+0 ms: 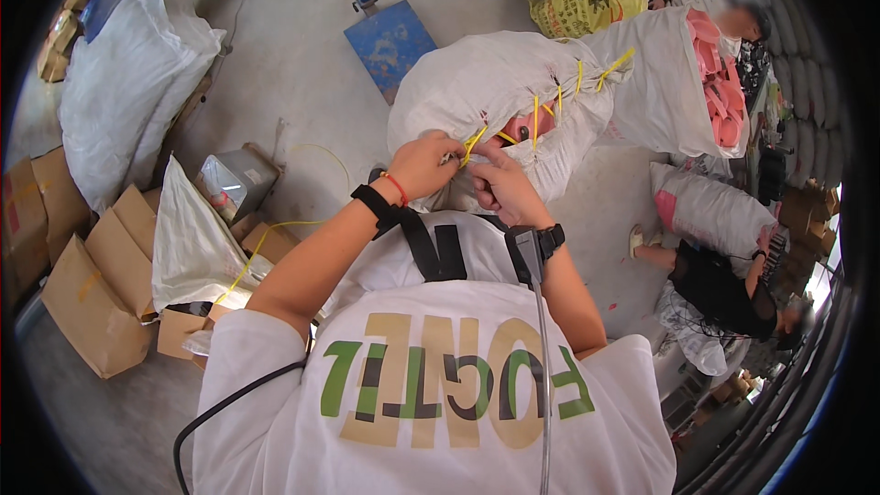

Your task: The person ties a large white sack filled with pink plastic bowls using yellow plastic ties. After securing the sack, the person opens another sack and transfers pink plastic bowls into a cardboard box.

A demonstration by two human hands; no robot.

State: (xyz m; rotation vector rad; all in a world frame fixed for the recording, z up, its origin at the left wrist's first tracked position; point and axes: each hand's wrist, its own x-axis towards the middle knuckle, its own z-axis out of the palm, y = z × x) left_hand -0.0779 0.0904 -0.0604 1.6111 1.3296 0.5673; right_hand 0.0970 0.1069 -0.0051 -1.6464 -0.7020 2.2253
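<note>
A big, stuffed white woven sack (pixel 458 73) lies in front of me. Yellow strapping cord (pixel 536 121) laces across its mouth in several stitches, and reddish-pink pieces (pixel 541 124) show through the gap. At the near end of that seam, my left hand (pixel 428 165) is closed with the fingers pinching the yellow cord. My right hand (pixel 507 185) is right beside it, fingers curled and the index pointing at the cord by the sack's edge. Whether the right fingers grip the cord is hard to see.
Beyond the sack stands a blue platform scale (pixel 390 44). An open sack of pink pieces (pixel 655 82) lies to the right. One person (pixel 710 9) is at the far right, another (pixel 724 284) nearer. Cardboard boxes (pixel 101 312) and a white sack (pixel 137 92) crowd the left.
</note>
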